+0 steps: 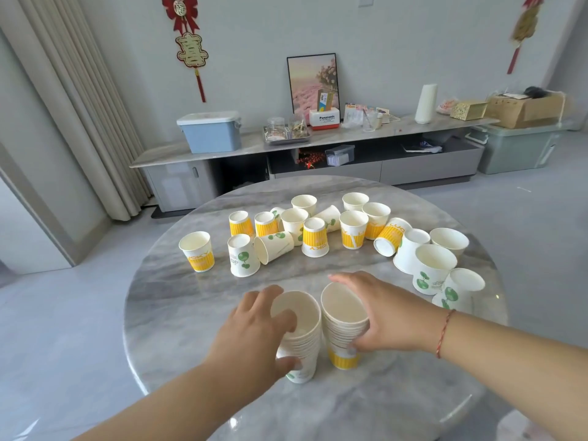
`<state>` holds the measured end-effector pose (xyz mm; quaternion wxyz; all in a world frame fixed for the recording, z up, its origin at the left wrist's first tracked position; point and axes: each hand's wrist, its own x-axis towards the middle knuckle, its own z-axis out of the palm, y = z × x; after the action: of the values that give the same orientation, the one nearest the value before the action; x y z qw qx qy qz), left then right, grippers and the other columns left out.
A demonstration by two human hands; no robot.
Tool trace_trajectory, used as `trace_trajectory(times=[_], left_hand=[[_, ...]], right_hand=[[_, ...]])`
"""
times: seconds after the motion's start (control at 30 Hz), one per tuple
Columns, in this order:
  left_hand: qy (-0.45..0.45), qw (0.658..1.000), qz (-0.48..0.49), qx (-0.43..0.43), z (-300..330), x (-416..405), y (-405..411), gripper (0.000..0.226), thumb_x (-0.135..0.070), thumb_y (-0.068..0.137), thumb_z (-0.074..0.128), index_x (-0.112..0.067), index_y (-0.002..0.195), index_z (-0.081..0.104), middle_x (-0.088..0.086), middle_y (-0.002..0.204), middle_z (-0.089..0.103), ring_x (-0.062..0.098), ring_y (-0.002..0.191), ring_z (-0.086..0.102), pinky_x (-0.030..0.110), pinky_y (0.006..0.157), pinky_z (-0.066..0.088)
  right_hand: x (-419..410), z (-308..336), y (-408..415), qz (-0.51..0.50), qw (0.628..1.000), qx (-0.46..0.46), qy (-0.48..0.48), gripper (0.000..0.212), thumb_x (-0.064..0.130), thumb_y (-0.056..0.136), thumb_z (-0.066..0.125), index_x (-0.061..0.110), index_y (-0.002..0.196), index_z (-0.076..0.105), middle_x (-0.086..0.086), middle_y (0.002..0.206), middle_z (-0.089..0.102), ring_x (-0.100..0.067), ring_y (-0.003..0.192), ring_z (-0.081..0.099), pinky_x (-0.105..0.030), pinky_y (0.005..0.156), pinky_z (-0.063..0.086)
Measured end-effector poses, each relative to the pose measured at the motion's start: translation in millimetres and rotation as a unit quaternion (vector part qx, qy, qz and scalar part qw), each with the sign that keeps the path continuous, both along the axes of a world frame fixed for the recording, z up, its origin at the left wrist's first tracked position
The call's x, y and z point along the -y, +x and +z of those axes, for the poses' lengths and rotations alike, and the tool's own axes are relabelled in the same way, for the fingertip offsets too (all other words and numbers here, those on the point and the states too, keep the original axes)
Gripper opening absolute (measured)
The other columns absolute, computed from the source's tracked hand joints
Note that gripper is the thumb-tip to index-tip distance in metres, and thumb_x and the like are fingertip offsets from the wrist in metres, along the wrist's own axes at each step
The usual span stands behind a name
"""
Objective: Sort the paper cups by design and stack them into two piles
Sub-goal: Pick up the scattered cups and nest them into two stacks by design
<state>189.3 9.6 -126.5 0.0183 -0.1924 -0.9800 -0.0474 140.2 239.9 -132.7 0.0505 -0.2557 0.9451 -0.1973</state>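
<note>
Marble worktop [178, 313] held two half-built piles: left hand [254, 332] gripped the green-leaf stack [299, 342], right hand [391, 316] the yellow-striped stack [343, 332]; about twenty loose cups [313, 237] remained unsorted.

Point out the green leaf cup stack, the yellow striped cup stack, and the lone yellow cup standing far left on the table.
green leaf cup stack [300, 342]: head view, stacked rims on its side wall.
yellow striped cup stack [344, 361]: head view, yellow band of bottom cup.
lone yellow cup [199, 257]: head view, yellow printed side.
</note>
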Motion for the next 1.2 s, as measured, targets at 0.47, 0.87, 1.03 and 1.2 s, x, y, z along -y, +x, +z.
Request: trace_trajectory(times=[0.47,0.87,1.03,1.2], left_hand=[[0.067,0.993,0.036,-0.094,7.6,2.2,-40.4,0.075,-0.081,0.066,0.038,-0.025,0.114,0.052,0.001,0.144,0.037,0.024,0.132,0.03,0.041,0.103,0.035],[0.13,0.977,-0.121,-0.116,32.2,-119.8,-50.7,0.059,-0.059,0.079,0.037,-0.017,0.116,0.055,-0.002,0.118,0.058,0.024,0.114,0.047,0.033,0.097,0.038],[0.133,0.983,-0.099,-0.073,30.6,-132.4,-60.2,0.048,-0.052,0.085,0.051,-0.021,0.122,0.05,-0.004,0.126,0.053,0.02,0.121,0.038,0.029,0.101,0.03],[0.173,0.982,-0.074,-0.03,40.1,-132.0,-72.0,0.057,-0.048,0.081,0.063,-0.023,0.128,0.045,-0.004,0.132,0.048,0.019,0.124,0.035,0.024,0.099,0.028]], right_hand=[[-45.6,34.7,-49.0,-0.156,0.973,0.023,-0.171,0.053,0.06,0.086,0.035,0.022,0.118,0.054,-0.005,0.117,0.058,-0.021,0.108,0.052,-0.039,0.093,0.041],[-133.6,-9.0,-65.7,-0.334,0.927,0.067,0.159,0.059,0.052,0.074,0.061,0.026,0.125,0.046,-0.009,0.137,0.042,-0.028,0.119,0.047,-0.032,0.095,0.042],[-125.7,-22.4,-62.8,-0.273,0.935,0.08,0.212,0.048,0.036,0.082,0.062,0.016,0.124,0.05,-0.008,0.126,0.056,-0.027,0.113,0.054,-0.029,0.086,0.046],[-119.2,21.0,-49.5,-0.258,0.957,0.083,0.098,0.041,0.035,0.078,0.067,0.018,0.114,0.055,0.006,0.077,0.046,-0.025,0.083,0.06,-0.026,0.049,0.046]])
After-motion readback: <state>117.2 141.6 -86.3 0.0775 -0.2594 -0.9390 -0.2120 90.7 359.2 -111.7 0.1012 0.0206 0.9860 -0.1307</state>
